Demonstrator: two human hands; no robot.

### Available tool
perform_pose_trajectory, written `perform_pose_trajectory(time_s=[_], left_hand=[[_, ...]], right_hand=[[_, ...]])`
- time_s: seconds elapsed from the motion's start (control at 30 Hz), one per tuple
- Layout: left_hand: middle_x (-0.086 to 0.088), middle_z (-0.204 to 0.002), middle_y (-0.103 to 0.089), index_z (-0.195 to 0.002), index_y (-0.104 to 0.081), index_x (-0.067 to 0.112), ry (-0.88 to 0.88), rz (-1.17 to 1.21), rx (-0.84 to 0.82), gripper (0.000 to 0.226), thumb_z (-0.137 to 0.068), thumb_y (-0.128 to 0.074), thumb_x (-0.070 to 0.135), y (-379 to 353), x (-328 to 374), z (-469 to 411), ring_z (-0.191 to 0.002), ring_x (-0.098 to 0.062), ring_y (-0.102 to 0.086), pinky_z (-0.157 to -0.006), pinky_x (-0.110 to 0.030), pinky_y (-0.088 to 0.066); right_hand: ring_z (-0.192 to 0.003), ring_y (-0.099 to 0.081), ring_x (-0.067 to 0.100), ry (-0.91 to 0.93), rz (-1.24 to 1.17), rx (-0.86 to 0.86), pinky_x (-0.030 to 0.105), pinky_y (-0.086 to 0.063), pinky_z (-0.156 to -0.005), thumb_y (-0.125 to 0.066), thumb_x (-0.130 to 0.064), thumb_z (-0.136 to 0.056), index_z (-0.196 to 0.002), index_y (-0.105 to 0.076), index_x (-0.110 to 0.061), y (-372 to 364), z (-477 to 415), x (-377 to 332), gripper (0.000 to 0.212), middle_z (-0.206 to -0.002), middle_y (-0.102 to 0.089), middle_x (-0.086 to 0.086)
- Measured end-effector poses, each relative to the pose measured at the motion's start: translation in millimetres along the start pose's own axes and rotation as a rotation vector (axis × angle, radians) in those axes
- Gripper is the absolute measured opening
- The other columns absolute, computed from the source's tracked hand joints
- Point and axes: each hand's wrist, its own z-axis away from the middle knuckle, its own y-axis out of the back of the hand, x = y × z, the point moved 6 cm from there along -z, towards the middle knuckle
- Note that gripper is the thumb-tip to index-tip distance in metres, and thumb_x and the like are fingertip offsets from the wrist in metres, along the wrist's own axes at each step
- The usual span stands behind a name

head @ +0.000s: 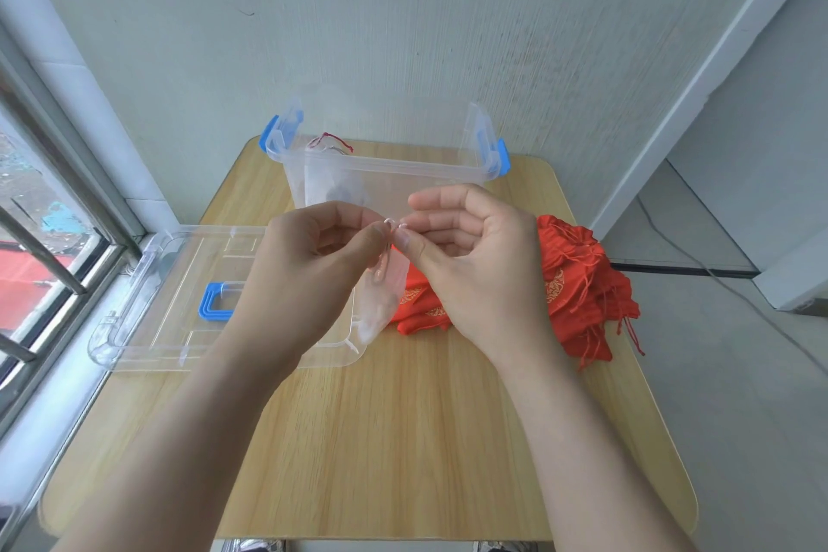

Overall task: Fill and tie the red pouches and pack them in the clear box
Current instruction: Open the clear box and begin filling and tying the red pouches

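My left hand and my right hand meet above the middle of the table, each pinching the drawstring of a pale, washed-out pouch that hangs below the fingertips. A pile of red pouches with gold print and loose red strings lies on the table to the right, partly hidden by my right hand. The clear box with blue latches stands open at the far edge of the table; inside it a pale pouch with a red string shows at the left.
The clear lid with a blue handle lies flat at the left, overhanging the wooden table toward the window sill. A window with bars runs along the left. A wall stands close behind the box. A cable trails on the floor at right.
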Motion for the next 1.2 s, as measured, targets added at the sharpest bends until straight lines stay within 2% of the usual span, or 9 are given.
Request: perform_pose_trajectory(time_s=[0.23,0.37,0.6,0.83,1.03,1.2], left_hand=[[-0.001,-0.082,-0.079,-0.093,-0.078,0.017,-0.025,-0.023,0.0,0.015,-0.101,-0.07,0.027,-2,1,0,-0.078,-0.007,-0.074,-0.072,-0.015,-0.054],[-0.002,-0.085,-0.08,-0.096,-0.077,0.018,-0.052,-0.049,-0.019,0.016,-0.102,-0.068,0.029,-4,0,-1,-0.085,-0.015,-0.077,-0.081,-0.028,-0.061],[-0.002,-0.089,-0.08,-0.098,-0.076,0.017,-0.1,-0.058,-0.029,0.013,-0.103,-0.068,0.026,-3,4,1,-0.088,-0.019,-0.077,-0.088,-0.041,-0.062],[0.005,-0.091,-0.082,-0.1,-0.08,0.02,-0.163,-0.078,-0.017,0.006,-0.099,-0.074,0.02,-1,9,1,-0.088,-0.013,-0.078,-0.086,-0.033,-0.062],[0.012,-0.09,-0.081,-0.098,-0.081,0.019,-0.19,-0.107,-0.022,0.006,-0.097,-0.076,0.016,0,12,1,-0.088,-0.005,-0.078,-0.084,-0.019,-0.06],[0.012,-0.092,-0.081,-0.1,-0.081,0.019,-0.223,-0.122,-0.024,0.008,-0.097,-0.076,0.014,0,15,1,-0.09,-0.005,-0.078,-0.087,-0.022,-0.06]], right_hand=[[-0.086,-0.079,0.01,0.044,-0.008,-0.026,0.023,-0.059,-0.08,-0.081,-0.001,-0.09,-0.113,-0.077,-0.012,-2,-1,0,0.026,-0.092,-0.081,-0.004],[-0.083,-0.079,0.01,0.037,-0.029,-0.007,0.022,-0.059,-0.077,-0.081,-0.001,-0.09,-0.114,-0.076,-0.012,0,0,-1,0.027,-0.09,-0.082,-0.003],[-0.084,-0.078,0.017,-0.021,-0.093,-0.026,0.029,-0.062,-0.079,-0.084,-0.003,-0.088,-0.113,-0.077,-0.014,0,-1,0,0.029,-0.09,-0.081,0.0],[-0.092,-0.08,0.015,-0.108,-0.135,-0.085,0.024,-0.06,-0.082,-0.085,-0.006,-0.088,-0.108,-0.081,-0.012,0,-2,8,0.021,-0.093,-0.083,0.001],[-0.088,-0.08,0.016,-0.134,-0.116,-0.063,0.029,-0.063,-0.081,-0.086,-0.006,-0.087,-0.099,-0.083,-0.009,4,-2,9,0.013,-0.09,-0.083,0.002],[-0.079,-0.078,0.017,-0.141,-0.088,-0.088,0.025,-0.059,-0.071,-0.083,-0.005,-0.09,-0.094,-0.08,-0.007,1,-2,9,0.005,-0.084,-0.081,0.003]])
